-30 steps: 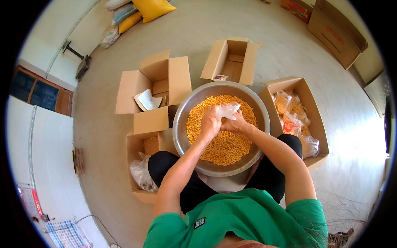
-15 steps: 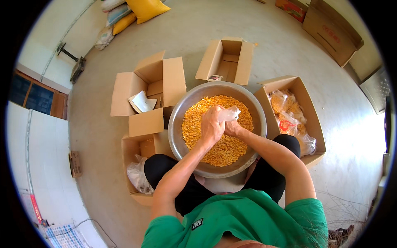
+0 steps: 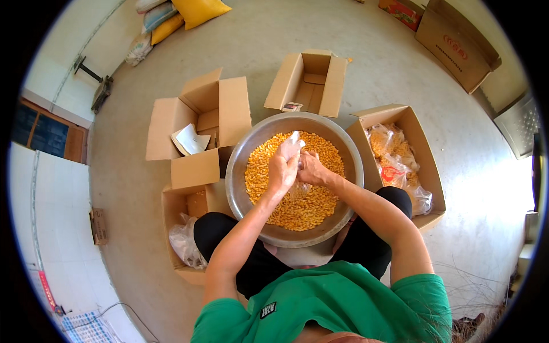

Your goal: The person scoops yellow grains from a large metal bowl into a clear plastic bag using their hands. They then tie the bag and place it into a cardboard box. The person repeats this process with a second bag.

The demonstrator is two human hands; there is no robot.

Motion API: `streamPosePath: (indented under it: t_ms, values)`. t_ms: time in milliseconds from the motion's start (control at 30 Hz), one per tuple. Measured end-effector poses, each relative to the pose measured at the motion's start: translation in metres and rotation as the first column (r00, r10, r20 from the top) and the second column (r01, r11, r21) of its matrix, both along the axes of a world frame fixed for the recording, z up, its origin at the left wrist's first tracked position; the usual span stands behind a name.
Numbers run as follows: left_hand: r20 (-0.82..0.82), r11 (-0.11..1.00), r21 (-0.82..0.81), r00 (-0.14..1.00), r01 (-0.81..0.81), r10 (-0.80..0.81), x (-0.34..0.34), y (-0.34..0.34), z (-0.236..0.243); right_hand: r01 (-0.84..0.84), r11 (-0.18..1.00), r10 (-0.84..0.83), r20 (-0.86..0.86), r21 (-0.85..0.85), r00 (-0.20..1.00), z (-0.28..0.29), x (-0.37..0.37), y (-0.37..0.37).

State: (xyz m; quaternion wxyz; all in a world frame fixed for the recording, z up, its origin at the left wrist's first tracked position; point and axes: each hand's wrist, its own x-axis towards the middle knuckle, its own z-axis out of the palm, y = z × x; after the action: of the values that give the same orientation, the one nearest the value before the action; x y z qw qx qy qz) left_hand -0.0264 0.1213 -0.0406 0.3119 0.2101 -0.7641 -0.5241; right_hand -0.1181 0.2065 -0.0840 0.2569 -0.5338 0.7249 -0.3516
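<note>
A wide metal basin [image 3: 235,197] full of yellow corn kernels [image 3: 311,214] stands between my knees. Over the kernels, my left hand [image 3: 284,164] and my right hand [image 3: 312,169] meet around a thin clear plastic bag [image 3: 299,191]. Its whitish bunched end sticks up past my left fingers, while the see-through part hangs below my hands over the corn. Fingers on both hands are closed on the bag. I cannot make out whether any corn is inside it.
A carton [image 3: 428,171] of corn-filled bags stands right of the basin. Open cartons [image 3: 234,111] [image 3: 333,86] lie beyond it, one holding white sheets [image 3: 190,139]. At left, another carton [image 3: 171,228] holds plastic bags [image 3: 186,243]. Sacks [image 3: 200,11] are piled far left.
The bag's whitish end has gone from pointing right to standing up by my left hand. Clear plastic now shows beneath my hands. My right hand has turned and come up beside the left.
</note>
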Motion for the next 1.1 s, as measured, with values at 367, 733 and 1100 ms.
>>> streamPosePath:
  t_ms: [367,733,1100]
  values:
    - [0.149,0.939,0.343,0.988,-0.005,-0.049,0.005,0.002,0.024,-0.036,0.999,0.037,0.116,-0.009,0.993,-0.001,-0.005,-0.001]
    - [0.182,0.769,0.634,0.983,-0.089,-0.036,0.015,-0.027,-0.009,0.01,0.991,-0.002,-0.064,0.134,0.998,-0.007,-0.008,0.001]
    - [0.16,0.911,0.411,0.985,-0.012,-0.059,0.02,-0.025,0.024,0.102,0.994,-0.099,-0.07,0.04,0.993,-0.004,-0.006,0.001]
